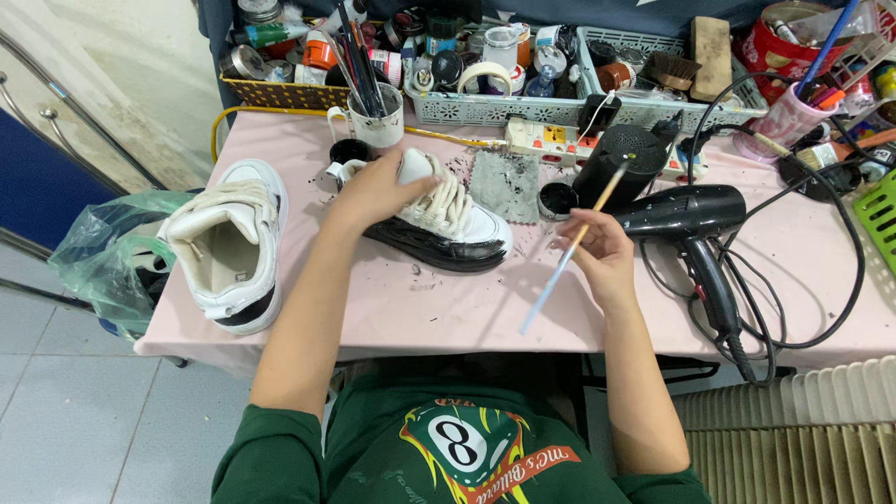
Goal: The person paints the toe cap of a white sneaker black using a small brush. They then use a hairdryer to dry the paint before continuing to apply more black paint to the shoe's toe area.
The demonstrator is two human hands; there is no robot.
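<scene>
My left hand [378, 189] grips the heel end of a white sneaker [448, 219] that lies on its side on the pink table [448, 308], its black-painted sole edge facing me. My right hand [597, 250] holds a thin paintbrush [571, 250] with a pale blue handle, its tip pointing up toward the back. A small open pot of black paint [558, 199] sits just behind the brush. The second white sneaker [229, 245] stands upright at the table's left edge.
A black hair dryer [691, 224] with a looping cable lies to the right. A grey cloth [504, 185], a mug of brushes [371, 110], a power strip [551, 138] and baskets of paint jars [485, 65] line the back. A green plastic bag [107, 257] hangs at the left.
</scene>
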